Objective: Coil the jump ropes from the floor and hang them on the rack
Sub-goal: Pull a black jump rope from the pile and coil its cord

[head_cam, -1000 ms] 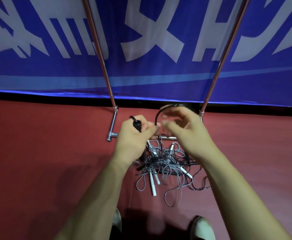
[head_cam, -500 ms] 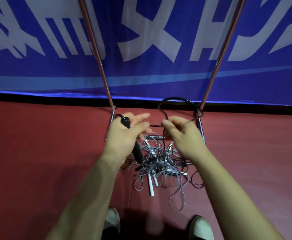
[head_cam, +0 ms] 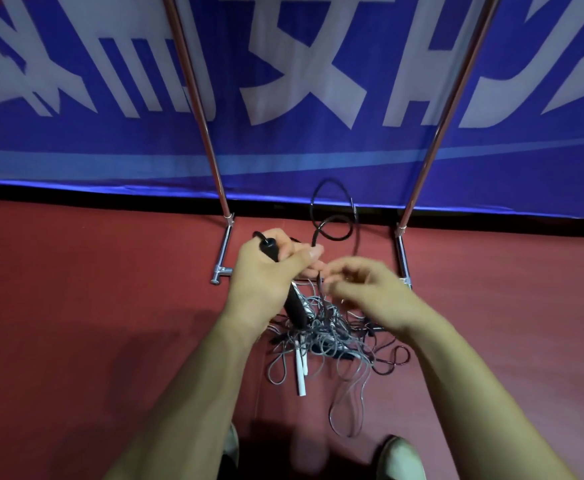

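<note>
Dim light leaves soft shadows on the red floor (head_cam: pixel 75 306) at lower centre. The right hand (head_cam: pixel 363 292) is motion-blurred; wide-angle distortion splays the rack poles (head_cam: pixel 196 98)

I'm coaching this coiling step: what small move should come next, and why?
Probably the right hand should lay its pinched black rope into the left hand, beside the black handle held there: loops already stand above, and the rest trails into the floor pile.

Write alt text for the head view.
A person's left hand grips a black jump-rope handle while the right hand pinches its looping black cord, above a tangle of ropes on the red floor before a metal rack.
</note>
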Available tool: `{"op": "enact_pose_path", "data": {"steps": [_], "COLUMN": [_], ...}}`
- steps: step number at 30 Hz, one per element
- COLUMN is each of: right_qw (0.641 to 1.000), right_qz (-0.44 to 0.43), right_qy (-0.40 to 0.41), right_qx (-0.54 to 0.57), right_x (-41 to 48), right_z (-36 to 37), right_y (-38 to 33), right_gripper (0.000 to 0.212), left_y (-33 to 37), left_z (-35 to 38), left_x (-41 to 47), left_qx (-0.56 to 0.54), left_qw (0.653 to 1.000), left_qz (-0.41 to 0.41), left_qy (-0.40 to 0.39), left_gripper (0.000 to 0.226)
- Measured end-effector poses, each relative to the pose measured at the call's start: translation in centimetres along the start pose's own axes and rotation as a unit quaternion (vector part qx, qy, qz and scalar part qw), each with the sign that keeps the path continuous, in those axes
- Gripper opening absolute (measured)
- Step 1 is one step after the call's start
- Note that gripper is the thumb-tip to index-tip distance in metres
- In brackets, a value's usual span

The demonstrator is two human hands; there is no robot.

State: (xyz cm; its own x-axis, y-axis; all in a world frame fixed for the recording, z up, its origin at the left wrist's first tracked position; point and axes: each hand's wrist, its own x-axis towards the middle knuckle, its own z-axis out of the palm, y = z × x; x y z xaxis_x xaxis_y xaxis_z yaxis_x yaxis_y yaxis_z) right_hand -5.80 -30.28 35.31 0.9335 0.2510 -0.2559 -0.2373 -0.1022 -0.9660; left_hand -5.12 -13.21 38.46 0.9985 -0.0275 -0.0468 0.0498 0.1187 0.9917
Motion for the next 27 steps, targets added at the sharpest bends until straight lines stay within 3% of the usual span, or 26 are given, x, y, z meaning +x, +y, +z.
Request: {"op": "enact_pose_path", "data": {"steps": [2, 3, 6, 8, 11, 15, 19, 22, 24, 27], "right_qw": [0.992, 0.980, 0.949, 0.954, 0.979, 0.976, 0.969, 0.983, 0.990, 0.993], "right_qz": [0.042, 0.046, 0.005, -0.052, -0.116, -0.165, -0.169, -0.136, -0.129, -0.066], "right_qy": [-0.035, -0.035, 0.034, 0.092, 0.132, 0.111, 0.047, 0.038, 0.051, -0.014], "right_qx": [-0.114, -0.190, -0.315, -0.281, -0.099, 0.090, 0.176, 0.121, 0.008, -0.095], "right_x": [0.2, 0.4, 0.8, 0.6, 0.2, -0.6, -0.8, -0.6, -0.3, -0.1], "right_z": [0.2, 0.2, 0.2, 0.2, 0.6, 0.9, 0.3, -0.5, -0.9, -0.9], "right_y": [2.0, 2.7, 2.7, 1.0, -2.4, -5.7, -6.0, -4.1, -2.1, 0.2], "right_gripper": [0.011, 0.023, 0.045, 0.046, 0.034, 0.028, 0.018, 0.027, 0.020, 0.010], "left_y": [0.6, 0.8, 1.0, 0.7, -0.5, -1.8, -1.7, -1.1, -0.7, -0.1], "left_z": [0.3, 0.4, 0.4, 0.0, -0.5, -0.1, 0.6, 0.7, 0.7, 0.8], "left_x": [-0.2, -0.2, -0.1, 0.0, 0.2, -0.2, -0.3, -0.2, -0.1, 0.0], "left_qx": [-0.032, -0.045, -0.058, -0.046, 0.034, 0.143, 0.084, 0.055, 0.026, -0.004], "left_qw": [0.999, 0.999, 0.998, 0.999, 0.998, 0.984, 0.992, 0.998, 1.000, 0.999], "left_qz": [0.002, 0.003, -0.001, -0.018, -0.050, -0.057, -0.035, 0.003, 0.016, 0.026], "left_qy": [0.004, 0.007, 0.020, 0.012, -0.026, -0.089, -0.081, -0.026, 0.003, 0.033], "left_gripper": [0.046, 0.046, 0.047, 0.048, 0.050, 0.053, 0.050, 0.049, 0.048, 0.047]}}
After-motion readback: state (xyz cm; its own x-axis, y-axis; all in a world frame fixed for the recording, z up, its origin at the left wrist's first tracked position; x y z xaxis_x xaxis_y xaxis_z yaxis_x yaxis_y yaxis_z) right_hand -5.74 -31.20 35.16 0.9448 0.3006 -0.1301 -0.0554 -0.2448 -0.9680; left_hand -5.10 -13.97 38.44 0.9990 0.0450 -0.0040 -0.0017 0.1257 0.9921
